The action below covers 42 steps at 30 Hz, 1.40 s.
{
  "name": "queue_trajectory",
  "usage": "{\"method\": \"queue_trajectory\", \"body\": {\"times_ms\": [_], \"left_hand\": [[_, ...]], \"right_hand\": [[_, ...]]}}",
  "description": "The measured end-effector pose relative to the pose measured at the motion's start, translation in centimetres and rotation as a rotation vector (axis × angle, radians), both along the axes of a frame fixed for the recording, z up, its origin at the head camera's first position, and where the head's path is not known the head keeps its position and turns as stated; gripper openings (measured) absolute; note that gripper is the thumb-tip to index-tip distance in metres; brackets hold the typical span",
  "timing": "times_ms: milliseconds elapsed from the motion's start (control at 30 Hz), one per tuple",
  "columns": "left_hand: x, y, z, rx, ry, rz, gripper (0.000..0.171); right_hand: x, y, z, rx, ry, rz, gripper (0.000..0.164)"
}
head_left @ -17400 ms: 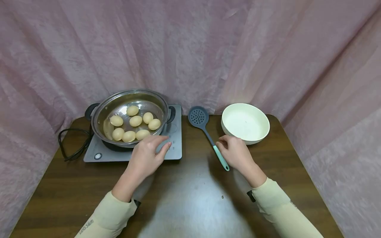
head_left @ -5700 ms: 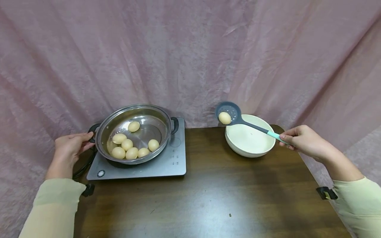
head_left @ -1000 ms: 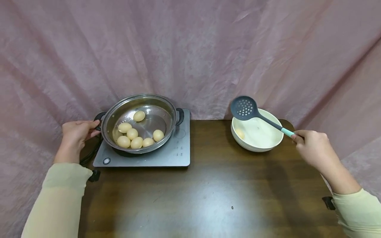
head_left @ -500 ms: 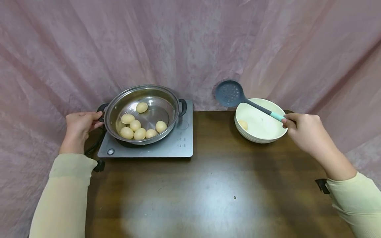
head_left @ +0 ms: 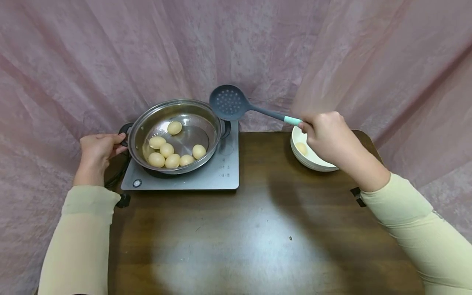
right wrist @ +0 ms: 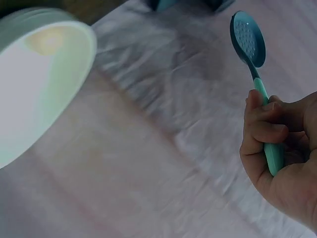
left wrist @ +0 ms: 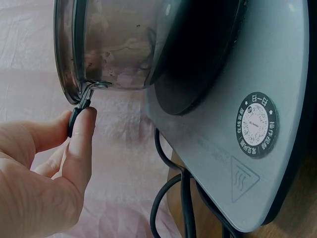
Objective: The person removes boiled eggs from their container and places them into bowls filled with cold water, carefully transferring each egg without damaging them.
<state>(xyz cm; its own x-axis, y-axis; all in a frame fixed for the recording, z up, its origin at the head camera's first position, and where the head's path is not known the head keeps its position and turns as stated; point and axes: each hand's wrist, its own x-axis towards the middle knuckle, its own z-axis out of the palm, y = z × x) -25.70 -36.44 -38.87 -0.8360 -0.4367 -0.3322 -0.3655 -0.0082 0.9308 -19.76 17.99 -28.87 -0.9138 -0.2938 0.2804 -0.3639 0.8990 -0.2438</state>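
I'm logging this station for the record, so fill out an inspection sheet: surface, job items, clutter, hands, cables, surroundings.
Surface: brown wooden table, with light glare at the near middle.
Job items: steel pot on the grey hot plate, seven pale eggs inside; one egg visible in the partly hidden white bowl; slotted skimmer held up near the pot's right rim, carrying no egg.
Clutter: small dark speck on the table, too small to identify.
Hands: left hand pinches the pot's left handle; right hand grips the skimmer's turquoise handle.
Cables: black cable beside the hot plate; plug not seen.
Surroundings: pink curtain behind the table.
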Motion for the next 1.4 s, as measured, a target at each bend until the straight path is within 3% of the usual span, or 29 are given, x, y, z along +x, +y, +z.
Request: {"method": "queue_trajectory", "body": {"times_ms": [133, 500, 767, 1100, 1400], "left_hand": [[0.3, -0.1, 0.2, -0.006, -0.008, 0.0, 0.007], [0.8, 0.0, 0.5, 0.018, -0.008, 0.014, 0.007], [0.8, 0.4, 1.0, 0.017, -0.001, 0.008, 0.015], [1.0, 0.8, 1.2, 0.033, 0.008, -0.002, 0.014], [1.0, 1.0, 1.2, 0.039, 0.011, 0.001, 0.009]], "right_hand": [[-0.8, -3.2, 0.5, 0.048, 0.04, 0.08, 0.026], [-1.6, -8.3, 0.2, 0.202, 0.059, 0.221, 0.013], [-1.9, -9.2, -0.3, 0.276, 0.024, 0.245, 0.008], [-1.7, -9.7, -0.5, 0.337, -0.026, 0.287, 0.017], [-1.4, -9.7, -0.1, 0.316, -0.185, 0.252, 0.017]]}}
